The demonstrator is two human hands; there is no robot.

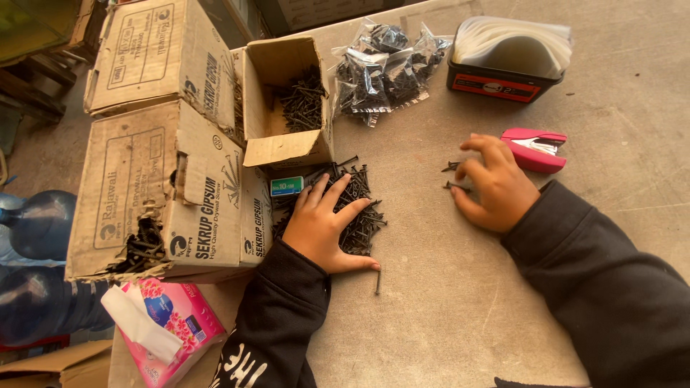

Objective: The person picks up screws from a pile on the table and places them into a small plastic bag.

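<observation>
A person in dark sleeves works at a grey table [460, 302], seen from above. The left hand [323, 226] lies flat and open, fingers spread, pressed on a loose pile of black screws [356, 208] just in front of a stack of cardboard boxes [165, 194]. One open box [284, 100] behind the pile holds more screws. A single screw [378, 282] lies apart, just beside the left thumb.

The right hand [494, 183] is curled, fingertips down on the table, touching two or three stray screws [453, 176]; whether it grips any I cannot tell. A pink stapler [535, 149] sits just beyond it. Further back are clear bags of screws [384, 68] and a black tub of white sheets [507, 61]. A pink tissue box [169, 323] rests at the near left corner.

The risks look plain: the sharp points could prick the flat left palm, and a sweep of either sleeve might scatter screws off the edge. The torn lower box [140, 248] already spills screws from its corner.
</observation>
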